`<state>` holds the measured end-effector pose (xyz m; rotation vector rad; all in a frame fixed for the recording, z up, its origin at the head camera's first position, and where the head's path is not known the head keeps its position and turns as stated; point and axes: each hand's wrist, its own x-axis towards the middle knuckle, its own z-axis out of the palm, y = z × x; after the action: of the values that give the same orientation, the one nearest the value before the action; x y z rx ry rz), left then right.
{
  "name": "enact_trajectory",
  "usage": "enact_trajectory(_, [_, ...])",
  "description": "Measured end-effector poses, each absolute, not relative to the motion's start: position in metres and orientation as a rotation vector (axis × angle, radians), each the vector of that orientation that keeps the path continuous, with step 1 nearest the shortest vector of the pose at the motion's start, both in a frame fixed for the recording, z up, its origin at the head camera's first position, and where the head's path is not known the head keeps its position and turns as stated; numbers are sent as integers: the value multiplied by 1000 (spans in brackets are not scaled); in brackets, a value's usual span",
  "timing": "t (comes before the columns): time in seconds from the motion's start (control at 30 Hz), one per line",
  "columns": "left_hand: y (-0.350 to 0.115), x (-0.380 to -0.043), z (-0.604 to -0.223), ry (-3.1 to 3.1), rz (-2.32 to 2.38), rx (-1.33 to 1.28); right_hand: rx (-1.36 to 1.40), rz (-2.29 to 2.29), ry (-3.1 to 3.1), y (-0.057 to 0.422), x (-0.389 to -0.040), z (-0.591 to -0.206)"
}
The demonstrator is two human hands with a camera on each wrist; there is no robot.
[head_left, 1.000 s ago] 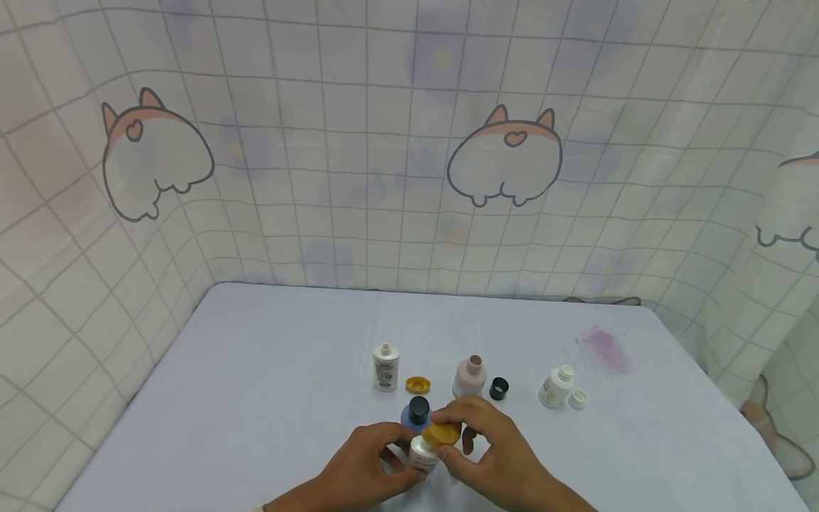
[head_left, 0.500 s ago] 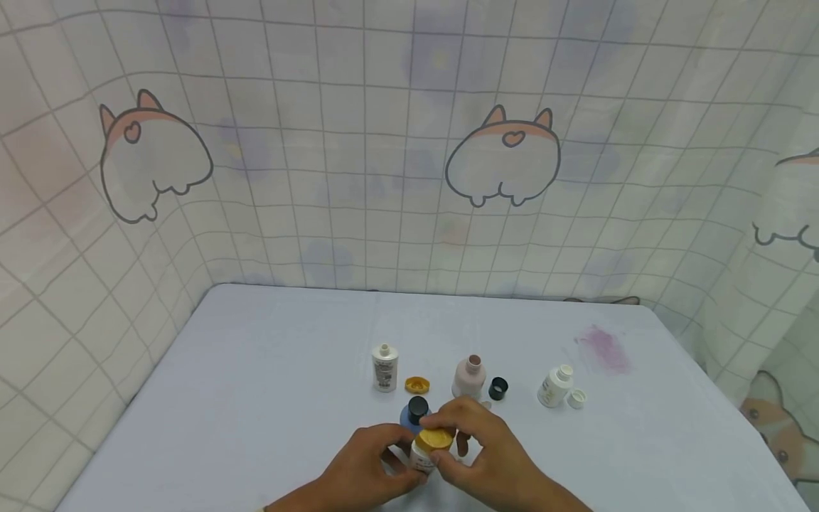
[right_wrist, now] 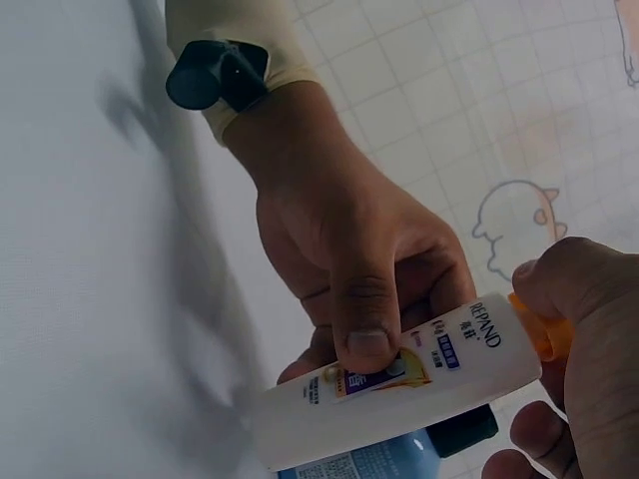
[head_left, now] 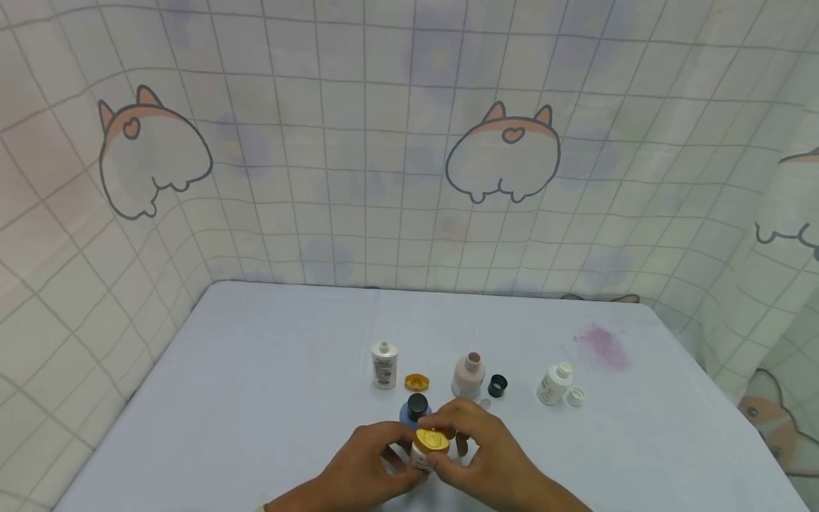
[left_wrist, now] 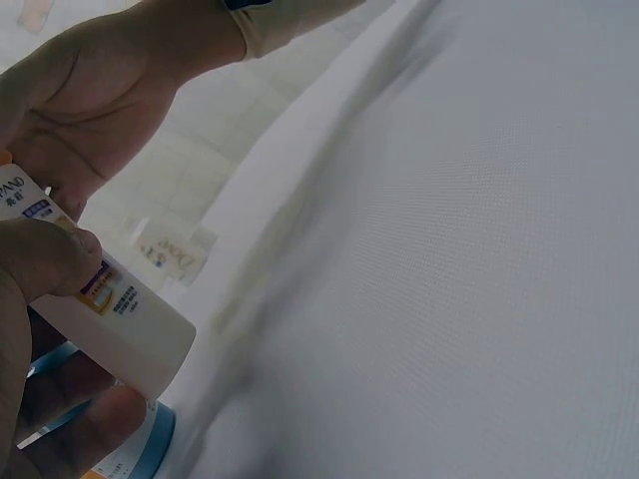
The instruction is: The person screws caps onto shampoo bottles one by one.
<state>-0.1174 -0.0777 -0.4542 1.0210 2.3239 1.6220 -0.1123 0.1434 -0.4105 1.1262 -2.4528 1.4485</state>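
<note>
At the table's near side, my left hand (head_left: 374, 462) grips a white bottle (right_wrist: 479, 371) around its body, thumb across the printed label. A yellow-orange cap (head_left: 432, 440) sits over the bottle's top. My right hand (head_left: 493, 448) pinches that cap between thumb and fingers; the bottle's mouth is hidden beneath it. Just behind the hands stands a blue bottle (head_left: 413, 414) with a black cap on it. In the right wrist view, the blue bottle shows below the white one.
Further back are an uncapped white bottle (head_left: 384, 368), a loose yellow cap (head_left: 416, 382), an uncapped pinkish bottle (head_left: 468, 378) and a black cap (head_left: 498, 386). To the right stand a small white bottle (head_left: 554, 385) and its white cap (head_left: 575, 397). A pink stain (head_left: 604, 347) marks the tabletop.
The yellow cap has shifted left, from tilted at the bottle's upper right to over its top. My right hand moved slightly left with it; my left hand stays put.
</note>
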Motion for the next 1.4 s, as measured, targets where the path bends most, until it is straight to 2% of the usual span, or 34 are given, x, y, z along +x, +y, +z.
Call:
enact_trajectory(0.37, [-80,-119,-457,2350,1640,1050,1104,1444,-2467,147,-113,-408])
enact_trajectory(0.7, [-80,-119,-457,2345,1650,1077,1236,1414,-2407,145,-115,-403])
enact_trajectory(0.93, [-81,-120,-457,2324,1664,1049,1197,1491,-2430,137,-105,-372])
enact_trajectory(1.4, [-81,-119,-454,2317,1650,993,1009,1454,-2521,145,-116,-409])
